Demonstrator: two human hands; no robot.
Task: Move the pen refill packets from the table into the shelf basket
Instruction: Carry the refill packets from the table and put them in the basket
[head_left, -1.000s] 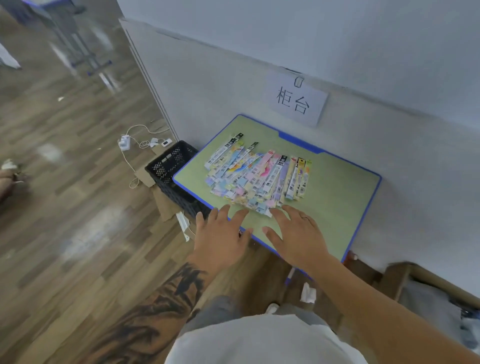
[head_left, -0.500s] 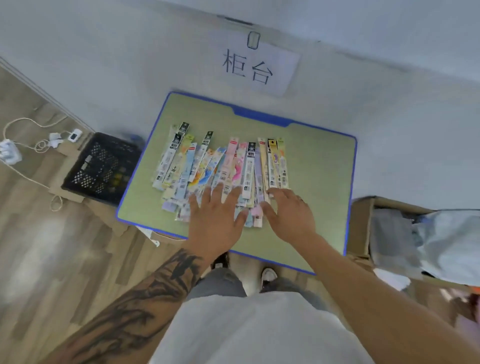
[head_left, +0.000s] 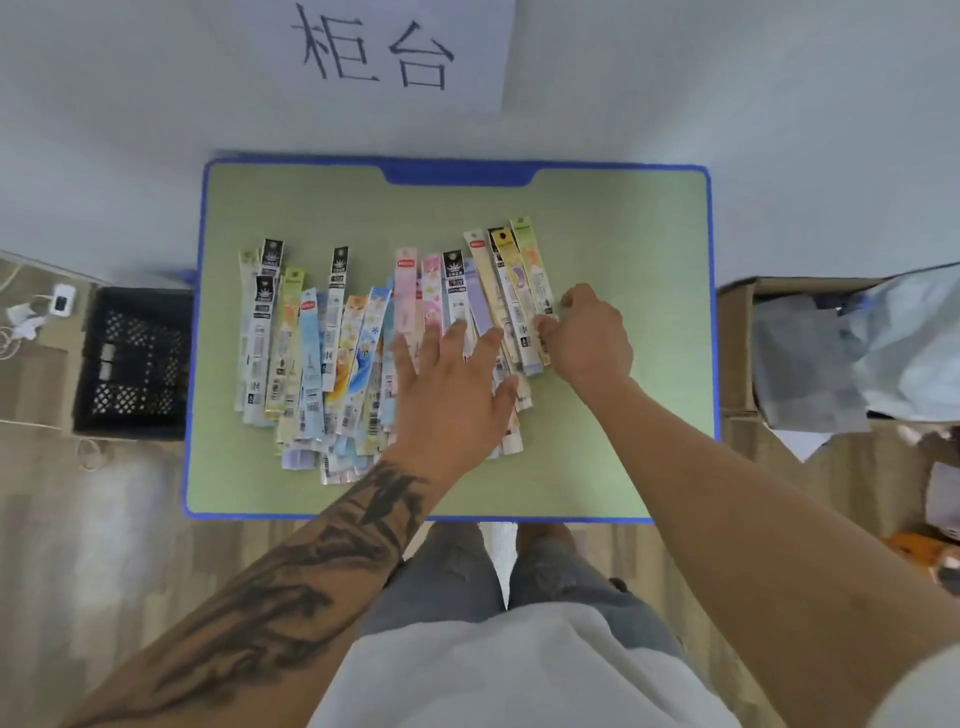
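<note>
Far left, on the wood floor: white chargers and cables (head_left: 49, 312), then a black perforated plastic crate (head_left: 136, 364) just beside the bench's left edge; cannot tell whether this is the shelf basket the task means. Centre: green-topped bench with blue rim (head_left: 623, 467), pushed against a pale wall bearing a white paper sign with two handwritten characters (head_left: 371, 52). The long, narrow, multicoloured pen refill packets (head_left: 311, 353) lie fanned side by side across the bench top, overlapping, hang-tab ends toward the wall. Tattooed left hand (head_left: 449, 395) rests flat on the middle-right of the fan, fingers straight and spread, holding nothing. Right hand (head_left: 587, 338) sits at the fan's right edge, fingers curled, apparently pinching the outermost yellow packets there; contact partly hidden. Further right: an open brown cardboard box (head_left: 737, 353) with grey and white bags inside. Handling judgement: packets look light, thin, flexible, with glossy film that would slide one over another. Likely best swept together into a stack and gripped across the middle, thumb above, fingers beneath; loose ends may splay or slip out.
</note>
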